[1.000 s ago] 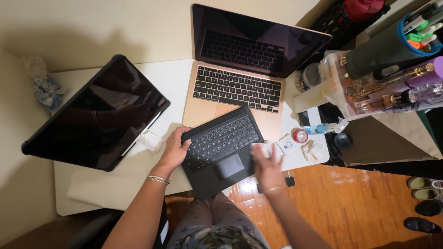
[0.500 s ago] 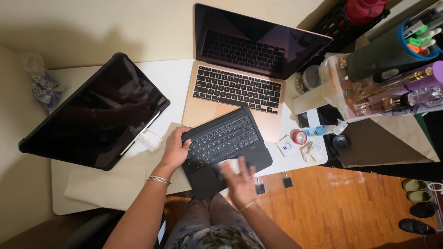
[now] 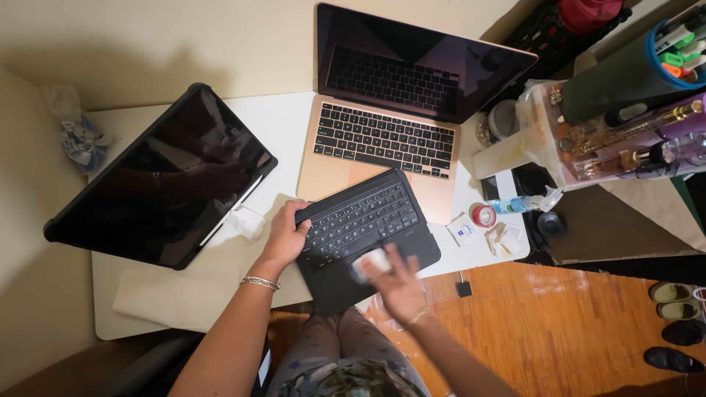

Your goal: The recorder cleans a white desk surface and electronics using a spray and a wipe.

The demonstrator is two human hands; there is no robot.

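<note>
Head view: the black detached keyboard [image 3: 366, 239] lies half on the near edge of the white counter [image 3: 184, 294], its near corner hanging over the person's lap. Its long axis runs on a slant, from the near-left corner up toward the far right, where its far edge overlaps the palm rest of the open laptop [image 3: 382, 140].

The left hand [image 3: 285, 237] sits at the keyboard's left short edge, thumb over the corner and fingers curled loosely on the frame; this grip is closed about the edge and pins the keyboard.

The right hand [image 3: 397, 283] is over the near part of the keyboard, around the trackpad, and is blurred. Its fingers lie flat on a small white wipe [image 3: 370, 262], pressing it to the surface; whether the fingers pinch the wipe or only press on it, I cannot tell. From this grip the row of keys lies up and to the left, along the keyboard's slanted axis, and the left hand is beyond them at the far-left end. The right hand is the nearer one to the keys.

Left of the left grip, a crumpled white tissue [image 3: 246, 220] lies beside a dark tablet [image 3: 158, 176].
</note>
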